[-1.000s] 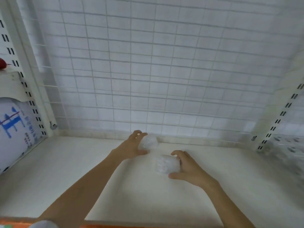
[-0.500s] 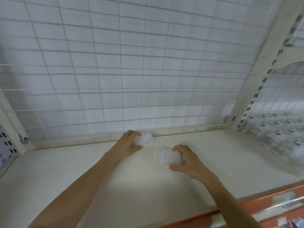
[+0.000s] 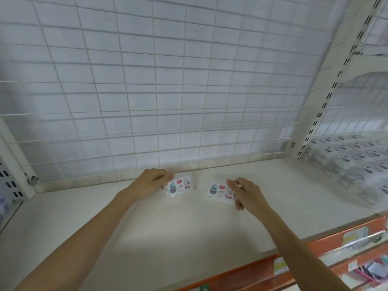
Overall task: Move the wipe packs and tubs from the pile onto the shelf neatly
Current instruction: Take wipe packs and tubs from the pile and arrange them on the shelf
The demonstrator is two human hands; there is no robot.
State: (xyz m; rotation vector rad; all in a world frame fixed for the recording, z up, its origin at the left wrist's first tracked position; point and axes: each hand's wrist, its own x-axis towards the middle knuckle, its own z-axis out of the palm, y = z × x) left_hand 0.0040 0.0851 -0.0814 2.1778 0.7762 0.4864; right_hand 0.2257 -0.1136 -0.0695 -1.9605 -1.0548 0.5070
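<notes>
I am reaching both bare forearms forward, converging toward the middle. My left hand (image 3: 152,181) is curling its fingers, knuckles up, pinching at the fingertips. My right hand (image 3: 245,193) is arching, fingers bent and spread, thumb pointing down.

1. A cream shelf (image 3: 189,238) fills the lower middle, backed by a white wire grid (image 3: 168,91).
2. Two small white wipe packs stand on the shelf near the grid, a gap between them.
3. The left hand (image 3: 151,181) grips the left pack (image 3: 180,186) at its left end, fingers curled over it.
4. The right hand (image 3: 247,194) holds the right pack (image 3: 219,191) at its right end, thumb below and fingers above.
5. A slotted upright post (image 3: 327,101) rises at right; beyond it lie blurred rows of stacked white packs (image 3: 346,156).
6. An orange shelf edge (image 3: 294,257) with price labels runs along the lower right.
</notes>
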